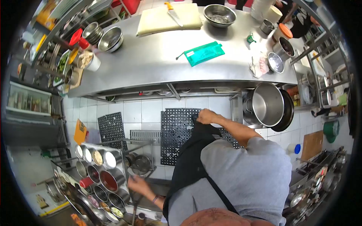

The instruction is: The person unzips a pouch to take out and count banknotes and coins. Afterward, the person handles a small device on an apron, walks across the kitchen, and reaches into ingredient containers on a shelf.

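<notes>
My right hand is a closed fist at the upper edge of my black apron, above the black rubber mat. Dark cloth shows right at the fist and joins the apron, so the hand appears to grip it. Low on the left, my left hand reaches out beside the rack of metal pots. Its fingers are blurred and partly hidden, and whether they hold anything cannot be made out. Nearest to it are a pot of red sauce and a wire strainer.
A steel counter spans the front. It carries a cutting board with a knife, a metal bowl and a green pouch. Below its right end stands a large stockpot. Rubber mats cover the tiled floor.
</notes>
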{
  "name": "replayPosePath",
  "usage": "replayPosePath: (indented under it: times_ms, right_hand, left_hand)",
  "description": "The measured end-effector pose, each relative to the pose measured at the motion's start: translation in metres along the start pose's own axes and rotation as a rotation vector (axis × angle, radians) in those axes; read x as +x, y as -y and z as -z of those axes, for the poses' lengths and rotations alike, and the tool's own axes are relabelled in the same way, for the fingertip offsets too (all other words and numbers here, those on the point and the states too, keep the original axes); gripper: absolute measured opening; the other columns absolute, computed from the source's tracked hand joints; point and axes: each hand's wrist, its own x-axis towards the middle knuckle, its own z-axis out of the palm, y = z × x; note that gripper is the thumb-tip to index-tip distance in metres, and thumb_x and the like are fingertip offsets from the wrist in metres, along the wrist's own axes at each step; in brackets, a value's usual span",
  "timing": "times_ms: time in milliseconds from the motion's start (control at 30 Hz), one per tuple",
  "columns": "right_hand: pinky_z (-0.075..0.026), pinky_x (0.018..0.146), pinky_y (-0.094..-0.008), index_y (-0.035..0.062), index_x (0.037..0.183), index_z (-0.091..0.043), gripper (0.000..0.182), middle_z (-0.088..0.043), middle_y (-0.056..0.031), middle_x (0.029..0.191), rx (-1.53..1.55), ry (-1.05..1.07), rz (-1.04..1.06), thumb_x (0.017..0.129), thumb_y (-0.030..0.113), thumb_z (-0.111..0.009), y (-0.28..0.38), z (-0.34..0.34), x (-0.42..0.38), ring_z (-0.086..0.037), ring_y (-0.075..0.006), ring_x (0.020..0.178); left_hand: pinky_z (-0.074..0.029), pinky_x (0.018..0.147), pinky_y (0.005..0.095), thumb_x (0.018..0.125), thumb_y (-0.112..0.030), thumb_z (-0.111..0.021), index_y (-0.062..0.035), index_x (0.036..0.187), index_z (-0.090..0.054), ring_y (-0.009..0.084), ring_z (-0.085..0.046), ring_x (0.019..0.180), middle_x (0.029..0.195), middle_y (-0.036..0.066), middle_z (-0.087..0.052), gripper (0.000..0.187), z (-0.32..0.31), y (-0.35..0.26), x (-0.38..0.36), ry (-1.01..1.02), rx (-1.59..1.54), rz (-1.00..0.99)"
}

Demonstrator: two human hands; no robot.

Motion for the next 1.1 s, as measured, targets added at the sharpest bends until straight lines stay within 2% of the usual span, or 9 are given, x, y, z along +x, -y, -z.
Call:
replayPosePath:
  times_ms: [67,200,267,367,467,567,800,900,1100]
  right_hand:
    - [-0.054,0.077,-0.0493,-0.0021,0.076,-0.069,0.03,-0.066,-0.0266,0.081,0.042,-0.248,0.08,0.082,0.026,-0.061,-0.032,0.017,0.017,-0.066,-0.0437,0.079]
    - [-0.053,0.08,-0.0528,-0.0044,0.078,-0.069,0.034,-0.067,-0.0278,0.086,0.245,-0.558,-0.091,0.085,0.029,-0.066,-0.072,0.144,0.037,-0.065,-0.0471,0.081]
    - [-0.046,0.095,-0.0499,-0.0001,0.118,-0.064,0.041,-0.061,-0.0269,0.116,0.195,-0.888,0.062,0.084,0.022,-0.072,-0.096,0.198,0.06,-0.058,-0.0419,0.109]
    - [-0.044,0.101,-0.049,0.0092,0.137,-0.054,0.062,-0.052,-0.0208,0.136,0.099,-0.831,-0.137,0.08,0.022,-0.077,-0.137,0.265,0.102,-0.05,-0.0403,0.123]
    - [-0.041,0.102,-0.055,0.0261,0.146,-0.048,0.081,-0.041,-0.0142,0.148,-0.036,-0.583,-0.353,0.073,0.027,-0.084,-0.147,0.296,0.125,-0.04,-0.0394,0.133]
    - [-0.04,0.1,-0.0589,0.0335,0.145,-0.049,0.09,-0.041,-0.0118,0.145,-0.175,-0.425,-0.292,0.066,0.031,-0.089,-0.151,0.31,0.134,-0.038,-0.0363,0.134]
    - [-0.04,0.099,-0.0571,0.0209,0.128,-0.059,0.074,-0.045,-0.0103,0.137,-0.249,-0.298,-0.359,0.062,0.032,-0.091,-0.142,0.315,0.142,-0.041,-0.0331,0.13]
    - [-0.038,0.098,-0.0613,0.0074,0.125,-0.059,0.075,-0.052,-0.0127,0.13,-0.262,-0.301,-0.33,0.062,0.032,-0.091,-0.139,0.311,0.143,-0.046,-0.0338,0.127]
    - [-0.035,0.097,-0.0607,0.0096,0.123,-0.06,0.062,-0.068,-0.013,0.108,-0.151,-0.222,-0.445,0.07,0.024,-0.087,-0.113,0.319,0.138,-0.061,-0.0306,0.112]
  left_hand:
    - [-0.042,0.098,0.0484,0.09,-0.017,-0.067,0.0059,0.114,-0.064,0.0411,-0.058,0.109,0.113,0.023,-0.065,0.033,-0.068,-0.072,0.002,0.138,-0.132,-0.427]
    - [-0.047,0.095,0.0417,0.089,-0.014,-0.07,0.0042,0.114,-0.063,0.0376,-0.061,0.107,0.111,0.022,-0.065,0.032,-0.124,-0.242,-0.01,0.572,-0.255,-0.75]
    - [-0.049,0.092,0.0413,0.089,-0.015,-0.07,0.0028,0.114,-0.064,0.0382,-0.062,0.104,0.11,0.022,-0.066,0.031,-0.15,-0.287,-0.018,0.723,-0.308,-0.877]
    - [-0.05,0.09,0.0416,0.089,-0.016,-0.07,0.0015,0.114,-0.066,0.0392,-0.063,0.103,0.11,0.022,-0.066,0.031,-0.161,-0.338,-0.032,1.053,-0.227,-0.884]
    - [-0.052,0.087,0.0409,0.09,-0.017,-0.07,0.0009,0.117,-0.065,0.0368,-0.065,0.101,0.109,0.021,-0.066,0.032,-0.186,-0.344,-0.03,1.046,-0.163,-1.067]
    - [-0.053,0.084,0.039,0.092,-0.02,-0.07,0.0009,0.118,-0.065,0.0319,-0.067,0.1,0.109,0.02,-0.068,0.034,-0.194,-0.342,-0.022,1.079,-0.182,-0.936]
    - [-0.054,0.088,0.0377,0.094,-0.022,-0.066,0.002,0.118,-0.065,0.0312,-0.07,0.102,0.11,0.021,-0.07,0.034,-0.221,-0.31,0.03,1.187,-0.213,-0.589]
    - [-0.054,0.086,0.0391,0.094,-0.022,-0.066,0.0022,0.116,-0.065,0.0326,-0.07,0.098,0.108,0.021,-0.071,0.032,-0.237,-0.331,0.056,1.233,-0.272,-0.661]
    - [-0.053,0.085,0.035,0.095,-0.021,-0.065,0.0012,0.12,-0.063,0.027,-0.068,0.099,0.11,0.017,-0.07,0.033,-0.262,-0.376,0.112,1.308,-0.407,-0.774]
